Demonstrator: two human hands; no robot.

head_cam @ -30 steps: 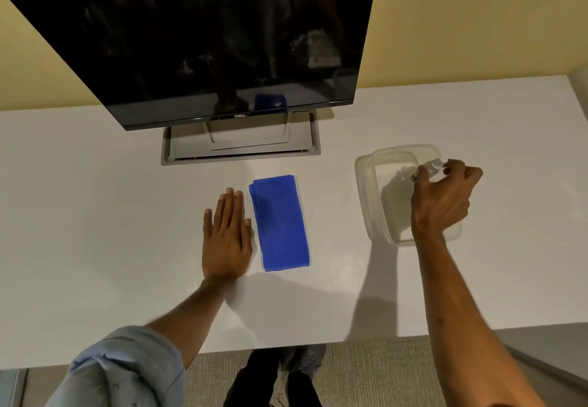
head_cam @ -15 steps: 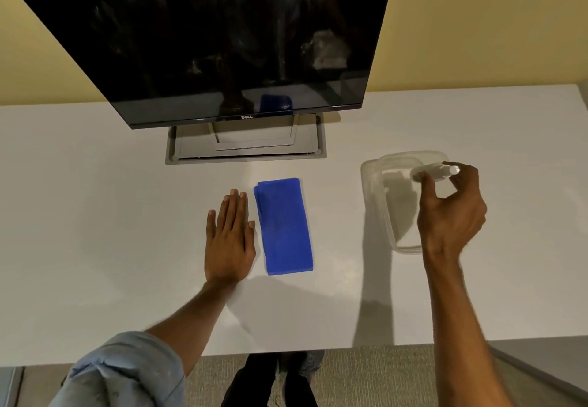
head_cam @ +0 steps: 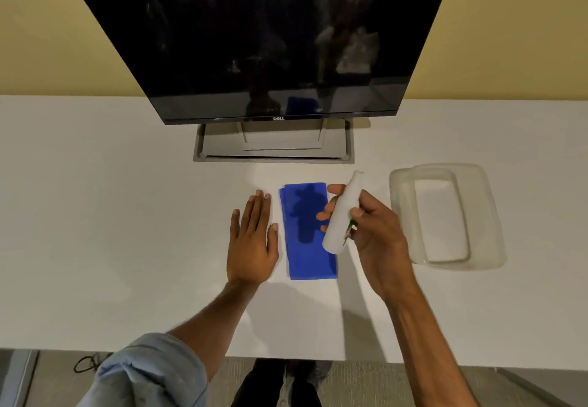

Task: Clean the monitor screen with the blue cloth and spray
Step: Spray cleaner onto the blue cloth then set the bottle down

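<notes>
A dark, smudged monitor screen (head_cam: 261,34) stands at the back of the white desk (head_cam: 111,215). A folded blue cloth (head_cam: 307,247) lies flat in front of it. My left hand (head_cam: 251,241) rests palm down on the desk, fingers apart, just left of the cloth. My right hand (head_cam: 372,231) holds a white spray bottle (head_cam: 343,212) tilted above the cloth's right edge, nozzle pointing away from me. The bottle and hand cast a shadow on the cloth.
A clear plastic container (head_cam: 490,215) sits on the desk to the right of my right hand. The grey monitor base (head_cam: 273,148) lies behind the cloth. The desk's front edge runs near my forearms, with floor and a dark cable (head_cam: 89,363) below.
My right hand lifted the spray bottle out of the plastic container and carried it left to above the cloth. My left hand stayed flat on the desk.
</notes>
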